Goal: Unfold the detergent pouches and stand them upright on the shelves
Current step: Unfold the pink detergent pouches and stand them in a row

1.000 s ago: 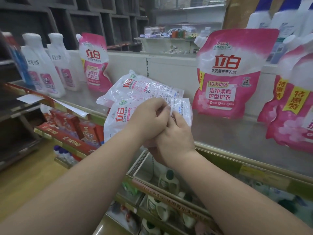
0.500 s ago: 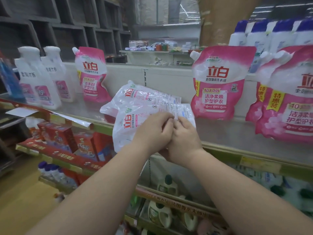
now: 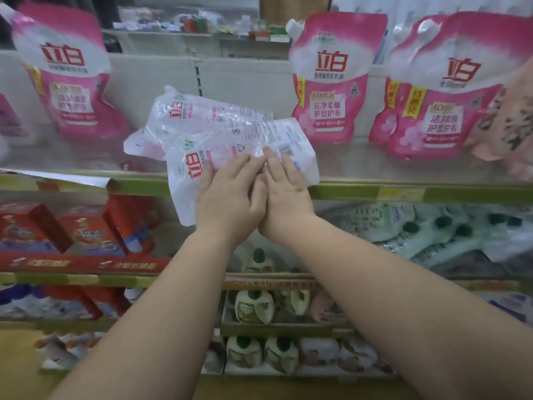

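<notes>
I have both hands on the flat pouch [image 3: 230, 157], held in front of the shelf [image 3: 403, 168] edge. My left hand [image 3: 227, 203] lies over its lower part and my right hand [image 3: 285, 194] beside it, thumbs touching, fingers spread on the film, I judge to work its folded base open. Whether either grip pinches the film I cannot tell. A second flat pouch [image 3: 187, 116] lies behind it. Finished pouches [image 3: 331, 82] stand against the back wall, so this one probably goes into the gap between them.

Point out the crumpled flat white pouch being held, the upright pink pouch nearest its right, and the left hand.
Crumpled flat white plastic pouch [image 3: 199, 131]: head view, printed upper face.
Upright pink and white detergent pouch [image 3: 328, 82]: head view, front label.
Left hand [image 3: 227, 197]: head view, back of hand.
</notes>
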The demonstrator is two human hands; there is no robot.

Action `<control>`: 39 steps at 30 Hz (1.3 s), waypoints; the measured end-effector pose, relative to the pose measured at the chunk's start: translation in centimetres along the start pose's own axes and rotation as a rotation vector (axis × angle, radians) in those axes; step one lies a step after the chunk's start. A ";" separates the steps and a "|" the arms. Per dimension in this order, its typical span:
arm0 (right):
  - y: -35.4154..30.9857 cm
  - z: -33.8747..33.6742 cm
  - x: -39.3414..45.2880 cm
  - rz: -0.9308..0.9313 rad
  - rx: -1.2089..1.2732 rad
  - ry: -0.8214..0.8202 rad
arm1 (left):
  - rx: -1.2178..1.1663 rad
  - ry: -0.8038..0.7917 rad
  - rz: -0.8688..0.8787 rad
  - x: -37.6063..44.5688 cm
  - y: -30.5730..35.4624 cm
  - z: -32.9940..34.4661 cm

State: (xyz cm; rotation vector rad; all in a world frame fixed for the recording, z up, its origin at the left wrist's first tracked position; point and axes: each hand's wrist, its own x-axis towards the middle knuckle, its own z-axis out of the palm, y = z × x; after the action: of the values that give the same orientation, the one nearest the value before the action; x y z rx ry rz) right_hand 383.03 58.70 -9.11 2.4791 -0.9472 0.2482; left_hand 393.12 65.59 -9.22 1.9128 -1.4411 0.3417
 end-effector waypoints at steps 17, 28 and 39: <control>-3.8 3.1 0.0 0.070 -0.009 0.232 | -0.045 0.213 -0.252 -4.2 -1.3 1.6; -3.5 4.5 0.5 0.028 0.113 0.387 | -0.074 0.361 -0.333 -4.8 -1.7 3.4; -3.2 4.6 1.2 0.028 0.225 0.572 | -0.048 0.382 -0.408 -4.6 -2.7 1.2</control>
State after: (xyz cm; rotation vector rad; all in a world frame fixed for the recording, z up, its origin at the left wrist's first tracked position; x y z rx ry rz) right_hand 386.05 57.82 -13.94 2.3702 -0.7324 1.0571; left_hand 393.75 68.47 -13.75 1.9191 -0.7851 0.4424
